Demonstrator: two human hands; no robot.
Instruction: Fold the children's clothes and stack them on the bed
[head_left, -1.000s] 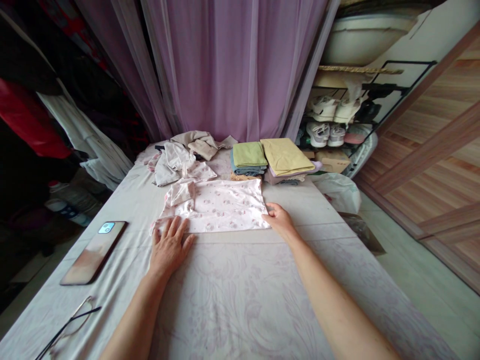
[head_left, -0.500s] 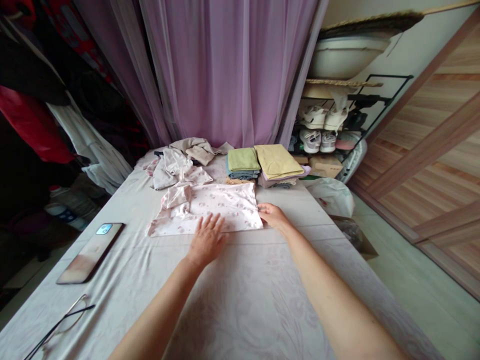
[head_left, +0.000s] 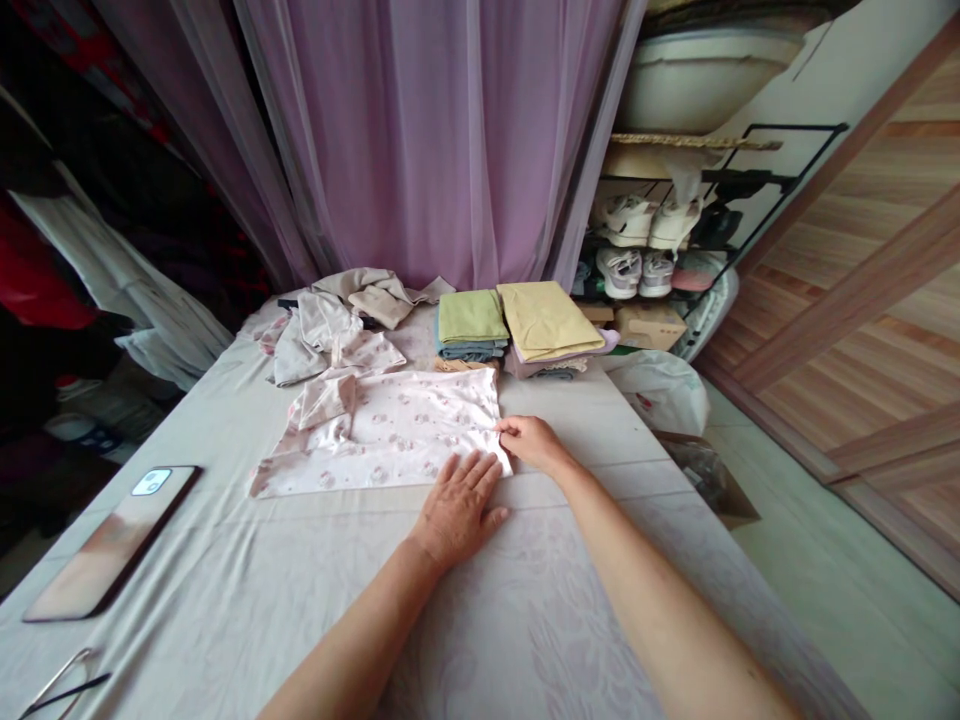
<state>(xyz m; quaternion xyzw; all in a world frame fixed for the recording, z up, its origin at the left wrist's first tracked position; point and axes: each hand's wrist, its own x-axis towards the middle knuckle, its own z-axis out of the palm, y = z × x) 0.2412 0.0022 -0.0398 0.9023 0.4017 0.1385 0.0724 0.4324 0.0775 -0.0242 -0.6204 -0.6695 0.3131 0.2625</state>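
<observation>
A pale pink printed garment [head_left: 420,420], looking like a shirt, lies spread on the cloth-covered surface, with a sleeve folded over at its left end. My left hand [head_left: 461,505] rests flat across its near edge, fingers stretched out. At the garment's right edge, my right hand [head_left: 531,441] pinches the fabric between thumb and fingers. Just behind the garment stand two folded stacks, one topped by a green cloth [head_left: 472,317] and one by a yellow cloth [head_left: 551,320]. Rumpled grey and pink clothes [head_left: 322,335] lie in a heap behind its left end.
A phone [head_left: 112,545] and part of some eyeglasses [head_left: 64,690] lie at the left. Purple curtains [head_left: 420,150] hang behind the surface. Past the right edge are a shoe rack with sneakers [head_left: 626,272], a plastic bag [head_left: 664,390] and a cardboard box [head_left: 712,480].
My left hand has slid right along the garment's near edge, closer to my right hand. My right hand stays at the right edge, now visibly pinching it. The view has shifted slightly.
</observation>
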